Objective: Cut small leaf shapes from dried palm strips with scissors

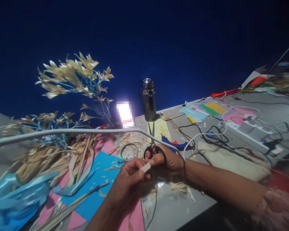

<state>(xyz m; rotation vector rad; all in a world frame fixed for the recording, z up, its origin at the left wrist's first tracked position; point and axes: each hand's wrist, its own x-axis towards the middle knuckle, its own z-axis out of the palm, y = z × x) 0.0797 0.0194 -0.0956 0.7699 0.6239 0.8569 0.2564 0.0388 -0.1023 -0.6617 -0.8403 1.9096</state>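
Scissors [152,134] with black loop handles hang on the fingers of my right hand [170,158], their blades pointing away from me. My left hand [131,175] pinches a small pale strip [145,167], and my right fingertips touch its other end. The strip looks like dried leaf or husk; I cannot tell which. Just past my hands lies a roll of tape [129,151] among pale scraps. Beneath my left forearm are a blue sheet [98,179] and a pink sheet [135,218].
Dried-leaf flowers [74,75] on blue stems stand at left, above a husk pile [43,160] and blue ribbon [16,199]. A dark flask [149,102] stands at the back. A white cable [86,132] crosses before me. A power strip [252,138] and blue glue gun [178,146] lie right.
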